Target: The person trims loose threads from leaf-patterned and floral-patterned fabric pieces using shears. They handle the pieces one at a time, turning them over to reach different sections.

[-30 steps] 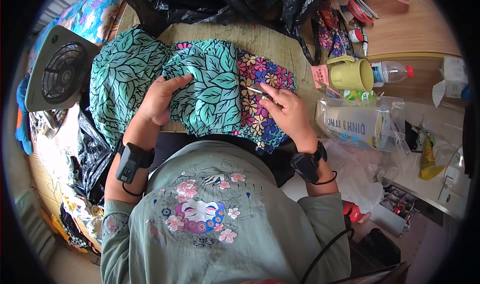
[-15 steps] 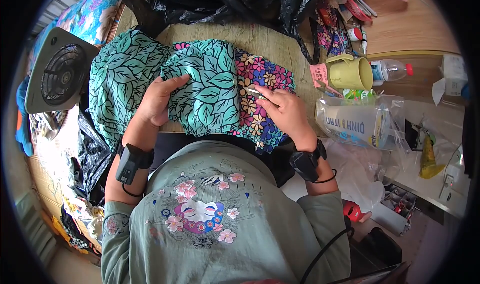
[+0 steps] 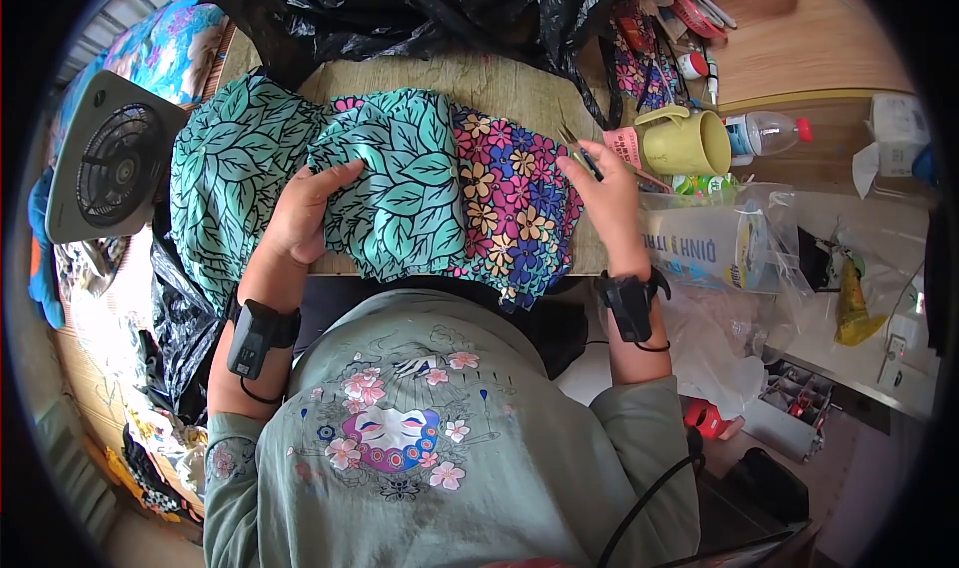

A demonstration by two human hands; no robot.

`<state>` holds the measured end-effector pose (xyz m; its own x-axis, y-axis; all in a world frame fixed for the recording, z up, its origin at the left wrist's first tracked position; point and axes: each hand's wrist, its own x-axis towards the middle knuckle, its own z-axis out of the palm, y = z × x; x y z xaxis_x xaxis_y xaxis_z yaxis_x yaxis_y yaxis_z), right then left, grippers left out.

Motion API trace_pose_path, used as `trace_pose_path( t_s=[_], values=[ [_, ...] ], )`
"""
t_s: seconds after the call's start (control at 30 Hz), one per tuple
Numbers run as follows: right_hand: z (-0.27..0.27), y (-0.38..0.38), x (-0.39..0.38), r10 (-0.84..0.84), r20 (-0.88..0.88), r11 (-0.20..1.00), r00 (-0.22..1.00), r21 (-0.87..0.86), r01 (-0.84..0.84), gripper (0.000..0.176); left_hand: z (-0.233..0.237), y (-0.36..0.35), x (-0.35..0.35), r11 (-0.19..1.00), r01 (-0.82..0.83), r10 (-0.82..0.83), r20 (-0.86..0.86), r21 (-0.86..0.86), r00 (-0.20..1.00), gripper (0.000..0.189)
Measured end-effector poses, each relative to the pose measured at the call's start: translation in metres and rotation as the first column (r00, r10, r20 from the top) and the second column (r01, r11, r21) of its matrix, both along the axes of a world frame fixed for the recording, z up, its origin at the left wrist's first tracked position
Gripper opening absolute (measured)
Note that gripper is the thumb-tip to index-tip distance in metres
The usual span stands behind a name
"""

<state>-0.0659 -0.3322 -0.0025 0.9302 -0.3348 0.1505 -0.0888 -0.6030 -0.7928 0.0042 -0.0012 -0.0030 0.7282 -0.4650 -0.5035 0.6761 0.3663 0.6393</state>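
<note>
My left hand [image 3: 303, 208] grips the edge of a teal cloth with black leaf outlines [image 3: 400, 188], thumb on top and fingers partly hidden beneath. More of the same leaf print [image 3: 235, 158] bulges up to its left. A multicoloured flower-print cloth [image 3: 511, 193] extends from under the teal one toward the right. At that cloth's right edge, my right hand [image 3: 609, 193] is closed around small thread snips [image 3: 583, 156], their dark pointed tips facing up and away from the cloth.
A black plastic bag [image 3: 430, 18] covers the table's far side. On the right are a yellow mug [image 3: 689, 143], a clear bottle [image 3: 769, 135] and a clear plastic bag [image 3: 699, 233]. A grey fan [image 3: 115, 158] stands at the left.
My right hand has moved right and slightly up with the snips, off the middle of the flower cloth to its right edge. My left hand keeps its grip on the leaf-print cloth.
</note>
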Motion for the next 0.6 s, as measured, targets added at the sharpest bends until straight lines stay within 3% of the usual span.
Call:
trace_pose_path(
  t_s=[0.13, 0.27, 0.6],
  values=[
    [0.007, -0.001, 0.007, -0.076, -0.187, 0.985, 0.979, -0.169, 0.044, 0.03, 0.001, 0.0, 0.0, 1.0, 0.003, -0.003, 0.005, -0.01, 1.0, 0.022],
    [0.007, 0.003, 0.017, -0.157, -0.261, 0.958, 0.952, -0.275, 0.082, 0.036, 0.004, -0.002, -0.001, 1.0, 0.005, -0.004, 0.016, -0.023, 1.0, 0.022],
    [0.008, 0.005, 0.022, -0.086, -0.281, 0.979, 0.956, -0.203, 0.029, 0.033, 0.001, -0.001, 0.0, 1.0, 0.006, -0.006, 0.013, -0.01, 1.0, 0.023]
  ],
)
